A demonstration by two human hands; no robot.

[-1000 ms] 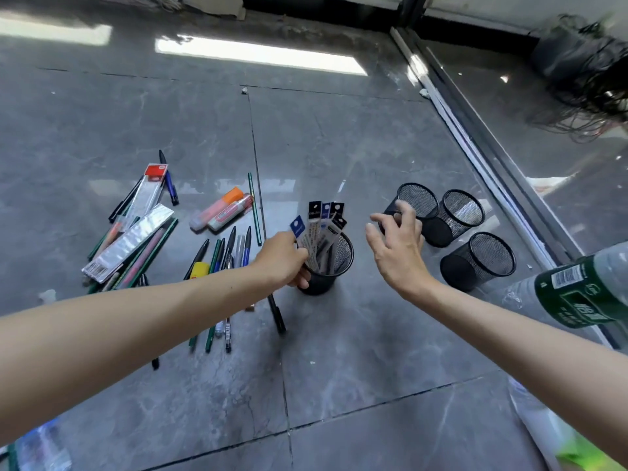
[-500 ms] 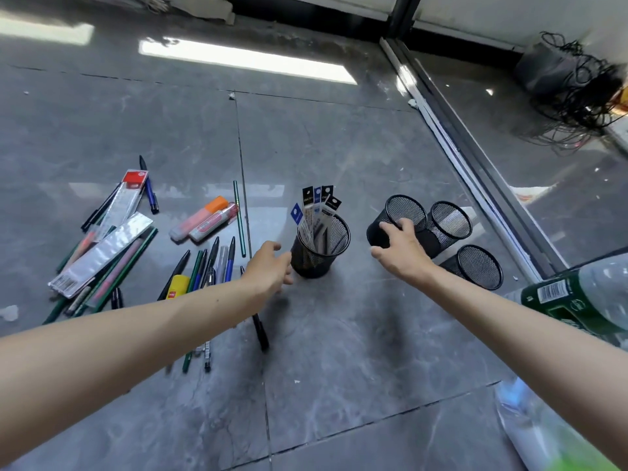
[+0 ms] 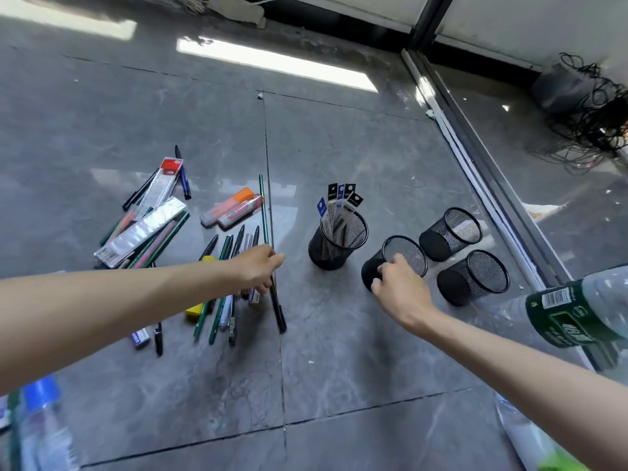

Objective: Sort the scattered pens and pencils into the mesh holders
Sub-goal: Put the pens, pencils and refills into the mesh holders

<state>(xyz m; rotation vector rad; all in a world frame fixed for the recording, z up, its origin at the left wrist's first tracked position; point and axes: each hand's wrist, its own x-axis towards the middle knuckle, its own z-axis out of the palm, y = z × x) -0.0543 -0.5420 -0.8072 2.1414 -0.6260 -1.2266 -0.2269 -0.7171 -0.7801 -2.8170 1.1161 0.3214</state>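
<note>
Mesh holders (image 3: 452, 232), four, stand at 3 o'clock of the pens (image 3: 222, 307). My right hand (image 3: 397, 287) now clamps its fingers on one empty holder (image 3: 404, 253), pulled from its group. My left hand (image 3: 258, 270) has moved onto the pens; I cannot tell its grip.

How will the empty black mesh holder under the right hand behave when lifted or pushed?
The empty black mesh holder is probably light: thin open mesh, nothing inside. Round walls mean it may roll if tipped over. The right hand should find the mesh easy to grip.
</note>
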